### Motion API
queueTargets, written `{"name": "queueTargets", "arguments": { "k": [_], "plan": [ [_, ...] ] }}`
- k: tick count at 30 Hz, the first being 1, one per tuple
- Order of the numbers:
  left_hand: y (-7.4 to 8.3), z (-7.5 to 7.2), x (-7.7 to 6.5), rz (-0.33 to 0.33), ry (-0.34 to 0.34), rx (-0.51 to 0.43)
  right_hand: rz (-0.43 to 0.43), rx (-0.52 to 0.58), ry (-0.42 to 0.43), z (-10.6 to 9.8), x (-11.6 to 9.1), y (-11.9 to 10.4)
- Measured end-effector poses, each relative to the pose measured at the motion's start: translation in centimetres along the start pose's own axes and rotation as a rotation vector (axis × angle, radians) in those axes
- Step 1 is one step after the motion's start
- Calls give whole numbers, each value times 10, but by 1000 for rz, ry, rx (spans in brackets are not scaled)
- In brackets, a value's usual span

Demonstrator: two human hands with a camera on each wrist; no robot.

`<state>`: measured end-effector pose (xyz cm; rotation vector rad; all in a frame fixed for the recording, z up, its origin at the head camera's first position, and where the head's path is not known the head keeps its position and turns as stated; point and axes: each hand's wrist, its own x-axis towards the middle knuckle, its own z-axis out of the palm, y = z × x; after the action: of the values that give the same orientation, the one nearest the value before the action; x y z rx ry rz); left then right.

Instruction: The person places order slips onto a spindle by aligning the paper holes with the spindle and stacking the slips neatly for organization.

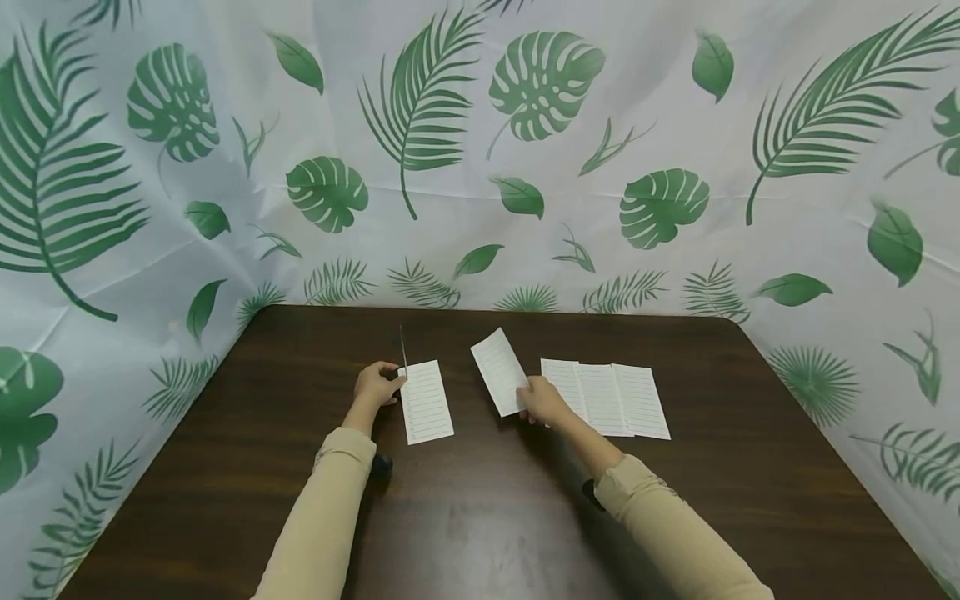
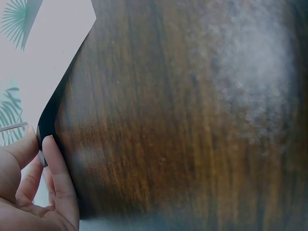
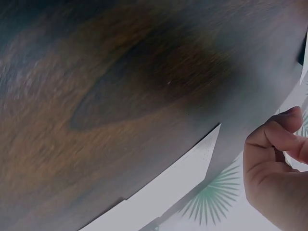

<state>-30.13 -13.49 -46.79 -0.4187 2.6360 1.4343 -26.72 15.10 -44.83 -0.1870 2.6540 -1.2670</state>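
At the left of the table, my left hand [image 1: 378,385] pinches a white lined card [image 1: 427,404] at its upper left corner. A second card [image 1: 402,346], seen nearly edge-on, rises from the same fingertips. The left wrist view shows the thumb and fingers of the left hand [image 2: 45,180] on the corner of a white card [image 2: 60,53]. To the right, my right hand [image 1: 543,400] grips another lined card [image 1: 498,372] by its lower right corner, tilted to the left. In the right wrist view, the right hand [image 3: 272,161] has curled fingers; its card is mostly out of frame.
Three lined cards [image 1: 606,400] lie side by side, slightly overlapping, right of my right hand; the leftmost is partly covered by it. The dark wooden table [image 1: 480,517] ends at a white curtain [image 1: 465,233] printed with green leaves.
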Motion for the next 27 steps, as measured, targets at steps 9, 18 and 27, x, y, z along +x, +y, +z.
{"name": "queueTargets", "arguments": {
  "k": [9, 18, 27],
  "plan": [
    [-6, 1, -2, 18, 5, -22, 58, 199, -10, 2, -3, -2],
    [-2, 3, -3, 18, 16, -21, 68, 237, -34, 4, -3, -5],
    [-5, 2, -2, 18, 7, -10, 50, 288, -79, 0, -8, -11]
  ]
}}
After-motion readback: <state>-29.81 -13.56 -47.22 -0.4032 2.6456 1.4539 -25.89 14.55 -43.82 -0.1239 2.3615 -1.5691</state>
